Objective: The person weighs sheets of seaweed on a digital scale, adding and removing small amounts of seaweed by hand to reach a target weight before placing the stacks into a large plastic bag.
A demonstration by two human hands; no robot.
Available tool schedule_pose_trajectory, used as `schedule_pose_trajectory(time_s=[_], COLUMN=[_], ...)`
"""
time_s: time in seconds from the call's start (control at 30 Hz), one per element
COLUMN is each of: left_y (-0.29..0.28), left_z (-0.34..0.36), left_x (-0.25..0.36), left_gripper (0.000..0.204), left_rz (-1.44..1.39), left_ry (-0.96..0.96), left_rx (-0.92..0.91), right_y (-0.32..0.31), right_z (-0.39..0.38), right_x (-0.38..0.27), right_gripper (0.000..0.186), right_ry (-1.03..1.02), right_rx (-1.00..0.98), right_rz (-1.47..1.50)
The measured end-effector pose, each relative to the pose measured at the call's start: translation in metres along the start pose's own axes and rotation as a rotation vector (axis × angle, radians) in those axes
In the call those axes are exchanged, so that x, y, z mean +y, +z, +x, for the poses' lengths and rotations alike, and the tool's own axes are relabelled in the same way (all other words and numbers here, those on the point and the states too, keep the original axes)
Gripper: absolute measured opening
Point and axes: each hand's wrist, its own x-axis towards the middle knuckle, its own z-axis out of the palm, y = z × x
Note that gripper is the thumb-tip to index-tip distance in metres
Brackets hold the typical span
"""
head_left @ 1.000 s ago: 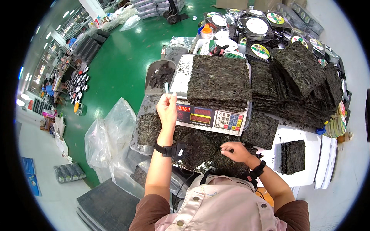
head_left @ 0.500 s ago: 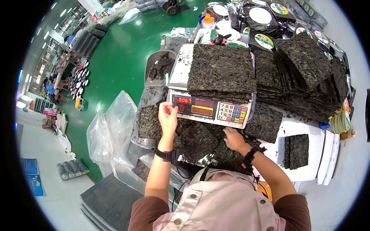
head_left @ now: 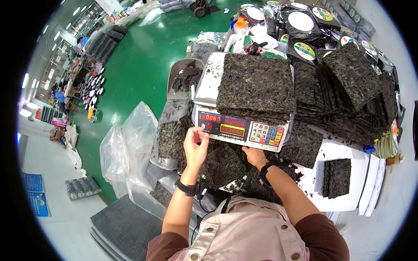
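Note:
A stack of dark seaweed sheets (head_left: 257, 85) lies on the pan of a digital scale (head_left: 205, 92), overhanging its right side. Red digits glow on the scale's front panel (head_left: 224, 126), beside a keypad. At the panel's lower left corner is my left hand (head_left: 196, 147), its fingers curled in and pressed together; anything in them is too small to make out. My right hand (head_left: 254, 156) reaches in at the scale's front edge, above loose seaweed sheets (head_left: 222, 163). Its fingertips are mostly hidden there, so their grip does not show.
Taller seaweed piles (head_left: 348, 91) stand right of the scale, with labelled packets (head_left: 300, 24) behind them. A small seaweed stack (head_left: 337, 178) rests on a white board (head_left: 315, 187). Left are a dustpan (head_left: 176, 67) with scraps and clear plastic sheeting (head_left: 130, 143) above a green floor (head_left: 143, 56).
My left hand has drawn back from the display to the panel's lower corner. My right hand has slid left along the scale's front edge. The view has shifted slightly.

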Motion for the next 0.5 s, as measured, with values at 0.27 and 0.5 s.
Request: schedule_pose_trajectory(time_s=[0.27,0.5], left_y=[0.051,0.065], left_z=[0.052,0.077], left_x=[0.087,0.090], left_gripper=[0.059,0.035], left_rz=[0.476,0.187], left_ry=[0.578,0.441], left_rx=[-0.142,-0.082], right_y=[-0.017,-0.062], right_z=[-0.052,-0.113], right_x=[0.007,0.014], right_gripper=[0.029,0.029], right_ry=[-0.153,-0.070], right_rx=[0.435,0.084], right_rz=[0.296,1.058])
